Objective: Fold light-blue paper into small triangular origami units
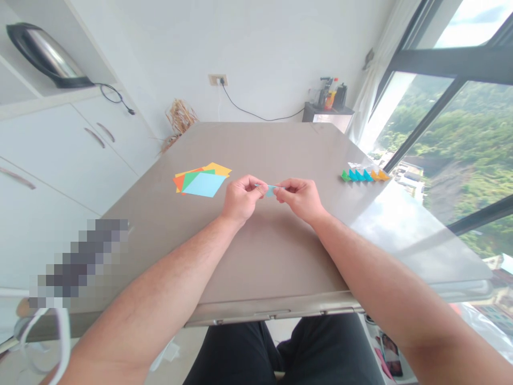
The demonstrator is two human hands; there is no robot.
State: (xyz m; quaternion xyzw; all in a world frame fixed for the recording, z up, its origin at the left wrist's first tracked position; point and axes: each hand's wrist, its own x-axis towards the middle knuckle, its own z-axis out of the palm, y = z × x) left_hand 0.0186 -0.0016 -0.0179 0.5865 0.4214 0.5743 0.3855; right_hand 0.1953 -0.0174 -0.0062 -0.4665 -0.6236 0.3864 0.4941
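Observation:
A small folded piece of light blue paper (pixel 270 190) is held between my two hands above the middle of the table. My left hand (pixel 242 198) pinches its left end between thumb and fingers. At the right end, my right hand (pixel 300 198) closes on it in the same way. The fingers cover most of the paper, so its full shape is hidden. Just left of my left hand lies a fanned stack of paper sheets (pixel 203 184), light blue on top, with green, orange and yellow beneath.
On the table's (pixel 256 251) right side stands a row of small folded paper pieces (pixel 364 176), green, blue and orange. A pixelated dark object (pixel 86 259) is at the left edge. Behind the table, a low cabinet (pixel 327 115) holds bottles. A window (pixel 441 117) runs along the right.

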